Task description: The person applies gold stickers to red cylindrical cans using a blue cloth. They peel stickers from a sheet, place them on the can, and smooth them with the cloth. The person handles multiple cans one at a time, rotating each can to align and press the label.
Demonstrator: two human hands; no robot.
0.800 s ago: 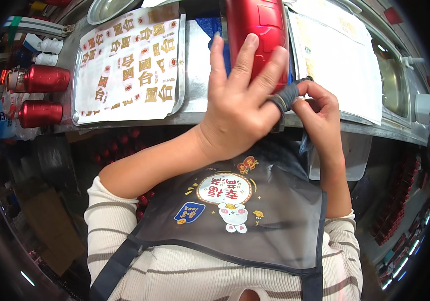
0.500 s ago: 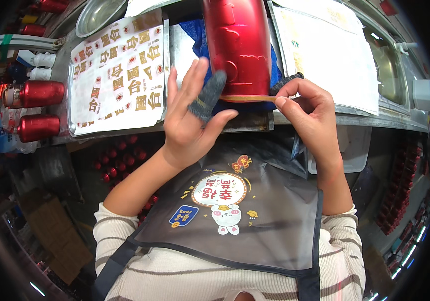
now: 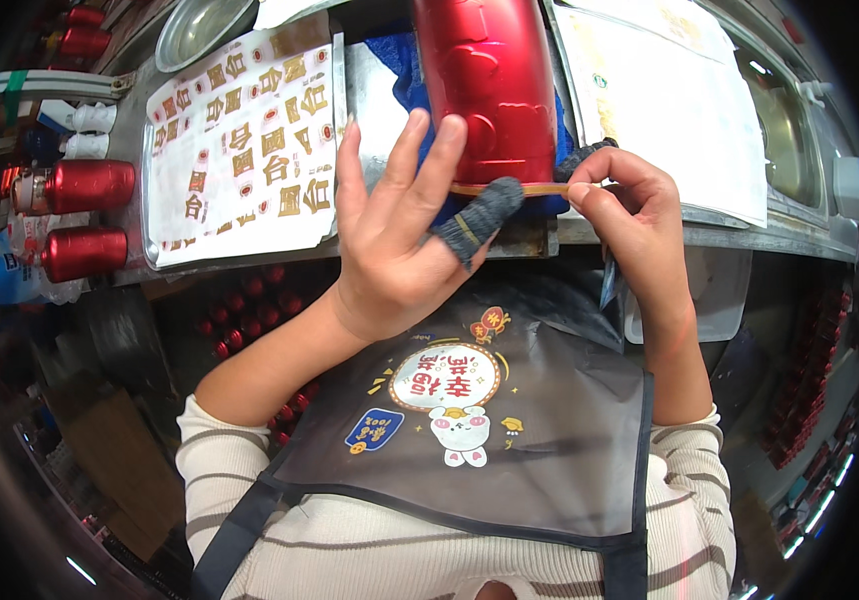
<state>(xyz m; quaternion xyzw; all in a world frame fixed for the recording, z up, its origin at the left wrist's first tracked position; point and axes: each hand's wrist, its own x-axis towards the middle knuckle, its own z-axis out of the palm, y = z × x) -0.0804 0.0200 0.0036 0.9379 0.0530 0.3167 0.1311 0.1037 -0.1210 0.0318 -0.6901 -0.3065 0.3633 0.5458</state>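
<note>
A glossy red bottle [image 3: 489, 90] with raised shapes lies on a blue cloth [image 3: 389, 58], one end toward me. A thin gold-coloured strip [image 3: 549, 188] runs across its near end. My right hand [image 3: 639, 215] pinches the strip's right end between thumb and forefinger; a dark grey knit sleeve shows on another of its fingers. My left hand [image 3: 399, 240] is open, fingers spread, at the bottle's left side. One of its fingers, in a grey knit finger sleeve [image 3: 484, 212], lies along the strip at the near end. The left thumb is hidden.
On the left lies a tray with gold-and-red printed sheets [image 3: 249, 140], beside a metal bowl [image 3: 199, 32]. More red bottles [image 3: 89, 188] lie at far left. White sheets [image 3: 649, 120] are stacked right, next to a metal basin [image 3: 784, 130]. Below stands a pale plastic tub [image 3: 714, 290].
My left hand has moved right, bringing its sleeved finger from the bottle's side onto the strip; its thumb has gone from sight. My right hand keeps its pinch on the strip.
</note>
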